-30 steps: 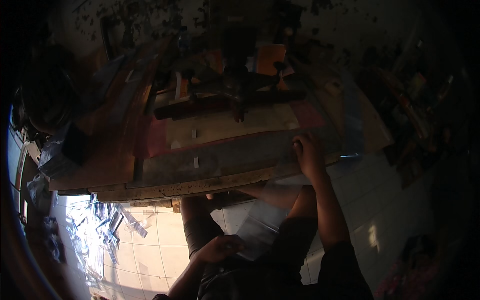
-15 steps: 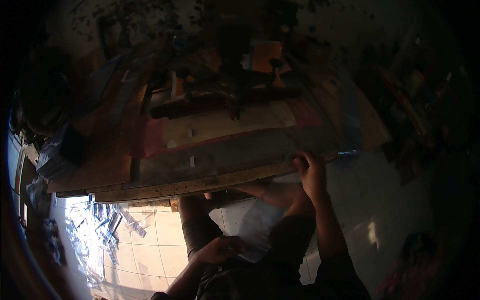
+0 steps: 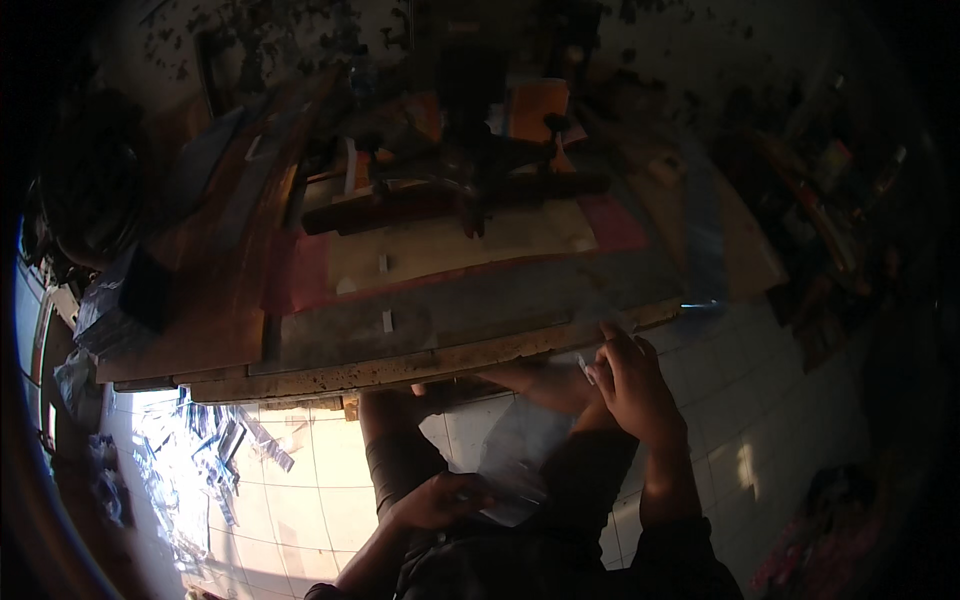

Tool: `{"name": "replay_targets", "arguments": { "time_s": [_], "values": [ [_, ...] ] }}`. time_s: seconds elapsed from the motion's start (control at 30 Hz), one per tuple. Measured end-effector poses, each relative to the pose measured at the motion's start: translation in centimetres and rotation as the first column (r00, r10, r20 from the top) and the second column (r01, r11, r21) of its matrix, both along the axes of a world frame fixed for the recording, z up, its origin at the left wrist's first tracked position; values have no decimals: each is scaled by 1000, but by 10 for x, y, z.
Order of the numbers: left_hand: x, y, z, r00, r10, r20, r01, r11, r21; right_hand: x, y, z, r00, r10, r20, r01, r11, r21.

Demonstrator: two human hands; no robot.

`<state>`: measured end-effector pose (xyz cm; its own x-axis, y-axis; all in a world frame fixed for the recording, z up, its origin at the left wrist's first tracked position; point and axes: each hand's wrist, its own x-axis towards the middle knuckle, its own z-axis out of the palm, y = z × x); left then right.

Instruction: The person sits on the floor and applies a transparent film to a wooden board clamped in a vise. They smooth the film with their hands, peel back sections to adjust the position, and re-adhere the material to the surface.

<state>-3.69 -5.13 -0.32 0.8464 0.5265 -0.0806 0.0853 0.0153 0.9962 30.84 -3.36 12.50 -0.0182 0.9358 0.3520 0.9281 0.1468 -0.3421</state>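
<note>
My left hand (image 3: pixel 450 500) rests low over my lap, its fingers closed on a stack of clear plastic sheets or bags (image 3: pixel 515 503). More of the see-through plastic spreads up between my thighs, hazy in the dim light. My right hand (image 3: pixel 637 385) is raised at the near edge of the workbench (image 3: pixel 440 375), toward its right end. Its thumb and fingers are bent together beside a small pale sliver (image 3: pixel 586 369), whose kind I cannot make out.
A dark clamp-like frame with a crossbar (image 3: pixel 520 188) stands across the bench over a cream panel with pink ends (image 3: pixel 470 250). At left lie stacked plastic packs (image 3: pixel 105 305). Shiny strips (image 3: pixel 205 450) litter the sunlit tiled floor. A board (image 3: pixel 735 235) lies at right.
My right hand has moved slightly down and toward me, turning so the pale sliver shows by its thumb. My left hand has stayed on the plastic in my lap.
</note>
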Motion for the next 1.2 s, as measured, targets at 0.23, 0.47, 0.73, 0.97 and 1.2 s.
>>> {"name": "replay_targets", "arguments": {
  "time_s": [0.23,0.47,0.73,0.97,1.2],
  "values": [
    [-5,1,29,999,-41,4,41,996,76,-66,-31,-31,921,266,-284,-319,934,-162],
    [5,10,17,989,60,-137,-66,997,-43,-69,-13,-179,852,33,-523,-331,807,-488],
    [36,19,-41,917,381,-119,-398,847,-352,-81,-10,-73,817,339,-466,-423,902,-86],
    [27,9,-51,970,219,-109,-224,974,-37,-38,17,-153,784,73,-617,-300,914,-272],
    [6,-14,8,997,75,1,-75,990,117,-30,29,-305,672,-206,-712,-575,460,-676]
  ]
}}
